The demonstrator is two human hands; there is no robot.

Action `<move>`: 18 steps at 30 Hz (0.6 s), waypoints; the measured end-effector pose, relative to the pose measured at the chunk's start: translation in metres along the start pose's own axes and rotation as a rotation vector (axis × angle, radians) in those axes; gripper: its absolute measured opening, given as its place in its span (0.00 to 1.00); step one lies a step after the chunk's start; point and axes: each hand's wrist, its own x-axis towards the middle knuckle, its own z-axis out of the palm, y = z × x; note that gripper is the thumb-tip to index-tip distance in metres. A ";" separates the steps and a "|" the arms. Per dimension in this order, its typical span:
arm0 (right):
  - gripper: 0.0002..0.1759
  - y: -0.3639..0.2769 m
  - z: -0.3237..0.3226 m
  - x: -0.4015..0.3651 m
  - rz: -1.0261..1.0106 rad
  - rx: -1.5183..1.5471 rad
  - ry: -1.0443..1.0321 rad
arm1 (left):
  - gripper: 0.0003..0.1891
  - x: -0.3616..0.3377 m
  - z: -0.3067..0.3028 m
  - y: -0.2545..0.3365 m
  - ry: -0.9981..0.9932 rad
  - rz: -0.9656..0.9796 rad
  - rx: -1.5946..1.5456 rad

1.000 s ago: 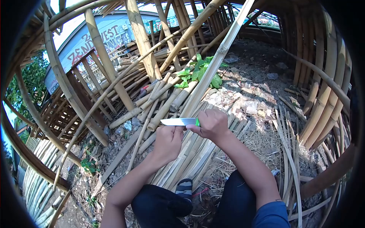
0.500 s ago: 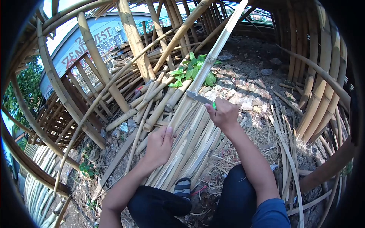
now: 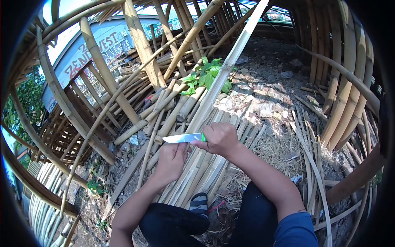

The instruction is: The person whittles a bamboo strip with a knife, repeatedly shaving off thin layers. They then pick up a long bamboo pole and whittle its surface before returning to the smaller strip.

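Knife (image 3: 181,138) back down from upper slat, blade now level above left hand (image 3: 173,158). Right hand (image 3: 218,138) clenched on green handle. Left hand grasps slat (image 3: 232,61) leaning up from pile. Shaving stroke likely starting; next push needs blade angled away, fingers clear.

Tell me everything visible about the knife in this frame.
The knife has a short, bright metal blade and a green handle, mostly hidden inside the right hand, which grips it. It lies nearly level, tip pointing left, across the long pale bamboo strip, just above the left hand that holds the strip.
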 end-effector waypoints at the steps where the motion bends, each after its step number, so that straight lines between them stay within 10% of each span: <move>1: 0.32 0.001 -0.001 0.001 -0.024 -0.032 0.019 | 0.20 0.000 0.000 -0.001 0.000 -0.002 0.001; 18: 0.35 0.055 -0.015 -0.016 0.033 -0.262 0.071 | 0.22 -0.009 -0.009 -0.002 0.004 -0.031 0.104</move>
